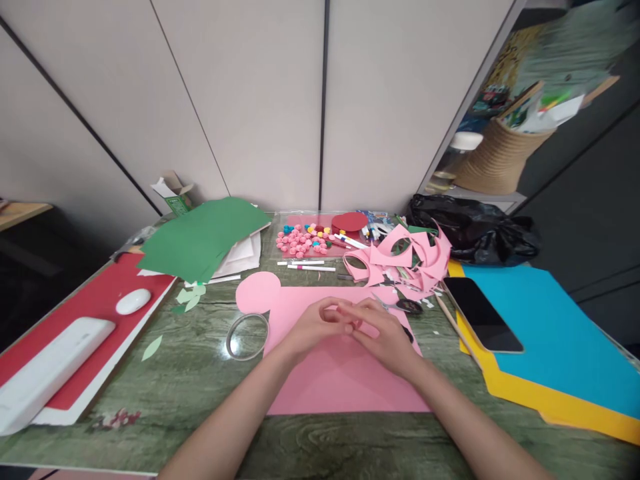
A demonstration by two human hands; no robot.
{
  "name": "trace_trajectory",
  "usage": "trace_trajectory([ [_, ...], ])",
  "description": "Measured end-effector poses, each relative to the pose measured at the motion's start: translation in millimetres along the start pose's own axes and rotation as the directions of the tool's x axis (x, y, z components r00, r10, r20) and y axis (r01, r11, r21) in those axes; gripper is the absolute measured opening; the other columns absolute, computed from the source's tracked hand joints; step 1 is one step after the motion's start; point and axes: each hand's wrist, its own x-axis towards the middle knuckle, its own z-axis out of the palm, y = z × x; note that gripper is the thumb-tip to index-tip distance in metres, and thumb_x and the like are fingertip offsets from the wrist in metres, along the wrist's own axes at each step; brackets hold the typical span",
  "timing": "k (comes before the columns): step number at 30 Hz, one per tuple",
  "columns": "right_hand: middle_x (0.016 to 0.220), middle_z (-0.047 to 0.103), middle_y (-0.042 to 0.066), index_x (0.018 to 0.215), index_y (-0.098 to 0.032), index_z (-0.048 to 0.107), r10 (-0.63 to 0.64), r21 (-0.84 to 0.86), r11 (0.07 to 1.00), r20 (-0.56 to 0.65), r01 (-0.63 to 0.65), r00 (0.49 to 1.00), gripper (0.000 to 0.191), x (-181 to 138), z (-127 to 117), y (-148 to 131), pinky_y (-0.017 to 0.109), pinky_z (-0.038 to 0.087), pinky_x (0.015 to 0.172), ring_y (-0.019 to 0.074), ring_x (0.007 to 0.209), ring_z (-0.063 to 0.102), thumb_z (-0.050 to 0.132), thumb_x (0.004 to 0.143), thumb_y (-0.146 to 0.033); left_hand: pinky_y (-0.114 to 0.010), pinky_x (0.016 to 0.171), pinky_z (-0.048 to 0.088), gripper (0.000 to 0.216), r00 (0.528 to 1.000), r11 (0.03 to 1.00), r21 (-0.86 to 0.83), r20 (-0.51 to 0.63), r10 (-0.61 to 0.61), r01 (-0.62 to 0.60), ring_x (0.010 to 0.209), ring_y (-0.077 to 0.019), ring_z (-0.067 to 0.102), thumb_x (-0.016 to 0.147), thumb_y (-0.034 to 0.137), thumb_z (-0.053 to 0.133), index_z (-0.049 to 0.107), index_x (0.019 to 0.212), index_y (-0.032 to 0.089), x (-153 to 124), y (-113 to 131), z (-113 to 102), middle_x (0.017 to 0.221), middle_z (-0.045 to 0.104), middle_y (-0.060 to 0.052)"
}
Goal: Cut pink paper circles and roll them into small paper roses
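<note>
My left hand [316, 325] and my right hand [386, 337] meet above a large pink paper sheet [345, 390]. Their fingers curl, and the tips come together; anything pinched between them is too small to make out. A pink paper circle [258, 292] lies at the sheet's upper left corner. Left of my left hand is a grey tape roll [231, 341], flat on the table. Beyond my right hand rest scissors with black handles [410, 307], partly over the sheet's upper right edge. Another dark object [408, 333] is mostly hidden by my right hand.
Pink paper offcuts [420, 257] pile up behind the scissors. Pink rolled paper pieces [299, 241] lie on a clear tray with markers [313, 268] in front. Green sheets [205, 237] are at left; a phone [483, 313] lies on blue and yellow sheets [560, 327] at right.
</note>
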Motion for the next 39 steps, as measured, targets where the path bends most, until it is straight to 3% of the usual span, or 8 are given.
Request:
trace_trajectory([
  [5, 0.080, 0.064, 0.002, 0.120, -0.035, 0.057, 0.038, 0.036, 0.999, -0.044, -0.037, 0.998, 0.047, 1, 0, 1, 0.036, 0.049, 0.070, 0.0207, 0.079, 0.055, 0.062, 0.078, -0.014, -0.030, 0.078, 0.044, 0.041, 0.999, 0.998, -0.061, -0.024, 0.022, -0.023, 0.082, -0.0178, 0.061, 0.061, 0.022, 0.077, 0.063, 0.098, 0.016, 0, -1, 3, 0.081, 0.067, -0.005],
  [15, 0.084, 0.066, 0.002, 0.117, -0.033, 0.058, 0.045, 0.084, 0.996, -0.066, -0.040, 0.997, 0.042, 1, -1, 2, 0.036, 0.047, 0.073, 0.0204, 0.080, 0.056, 0.065, 0.078, -0.021, -0.028, 0.079, 0.043, 0.041, 0.998, 0.986, -0.168, -0.057, 0.005, -0.014, 0.083, -0.0155, 0.062, 0.061, 0.017, 0.077, 0.063, 0.100, 0.017, 3, -13, 4, 0.084, 0.067, -0.004],
  [23, 0.095, 0.066, 0.002, 0.121, -0.031, 0.056, 0.097, 0.103, 0.989, 0.083, -0.105, 0.992, 0.043, 3, -12, -2, 0.037, 0.045, 0.083, 0.0202, 0.090, 0.056, 0.065, 0.079, -0.022, -0.032, 0.082, 0.042, 0.041, 0.999, 0.999, -0.045, 0.026, 0.028, -0.026, 0.082, -0.0166, 0.060, 0.065, 0.020, 0.074, 0.061, 0.105, 0.016, 1, -3, 1, 0.083, 0.066, -0.005],
  [28, 0.089, 0.068, 0.001, 0.119, -0.031, 0.057, 0.087, 0.087, 0.992, 0.035, -0.090, 0.996, 0.045, 3, -10, 2, 0.036, 0.044, 0.079, 0.0202, 0.085, 0.054, 0.067, 0.077, -0.018, -0.031, 0.080, 0.041, 0.041, 0.998, 0.998, 0.023, -0.031, 0.052, -0.051, 0.079, -0.0152, 0.059, 0.069, 0.020, 0.071, 0.059, 0.108, 0.017, -1, -7, 2, 0.082, 0.065, -0.004],
  [32, 0.084, 0.068, 0.001, 0.118, -0.029, 0.058, 0.080, 0.101, 0.992, -0.033, -0.076, 0.996, 0.047, 1, -5, 4, 0.034, 0.046, 0.073, 0.0199, 0.082, 0.053, 0.068, 0.075, -0.013, -0.028, 0.078, 0.040, 0.042, 0.995, 0.996, -0.076, -0.091, 0.040, -0.047, 0.081, -0.0147, 0.058, 0.068, 0.018, 0.071, 0.059, 0.108, 0.018, 0, -16, 6, 0.084, 0.065, -0.004],
  [39, 0.079, 0.068, 0.000, 0.117, -0.030, 0.058, 0.027, 0.068, 0.997, -0.078, -0.022, 0.997, 0.047, 0, -1, 0, 0.033, 0.045, 0.071, 0.0193, 0.078, 0.051, 0.066, 0.075, -0.009, -0.029, 0.078, 0.040, 0.039, 0.998, 0.976, -0.216, -0.069, 0.002, -0.017, 0.079, -0.0147, 0.059, 0.062, 0.017, 0.076, 0.062, 0.099, 0.016, 3, -19, 10, 0.082, 0.066, -0.003],
])
